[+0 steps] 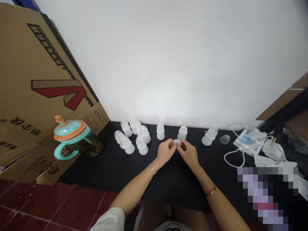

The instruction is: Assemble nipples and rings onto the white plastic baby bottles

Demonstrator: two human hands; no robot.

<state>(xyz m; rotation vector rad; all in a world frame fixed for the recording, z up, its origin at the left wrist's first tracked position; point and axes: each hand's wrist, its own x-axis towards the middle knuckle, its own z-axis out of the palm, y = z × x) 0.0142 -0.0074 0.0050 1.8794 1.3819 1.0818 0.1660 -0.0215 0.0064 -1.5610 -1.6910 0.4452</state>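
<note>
On the black table (173, 184), your left hand (165, 153) and right hand (189, 154) pinch a clear ring (177, 143) in their fingertips; the nearest frosted bottle (182, 133) stands uncapped, the other bottles (141, 146) capped.

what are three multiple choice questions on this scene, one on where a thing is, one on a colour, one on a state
1. Where is the sippy cup with the teal handle?
A) left of the frosted bottles
B) beside the white device
C) on the red floor

2. What colour is the band on the right wrist?
A) red
B) gold
C) blue

3. What state is the round clear lid in?
A) lying on the table
B) held between both hands
C) screwed onto a bottle

1: A, the cup sits past the bottles, by the cardboard.
2: B, the band shows gold.
3: B, the left hand and right hand grasp it together.
</note>
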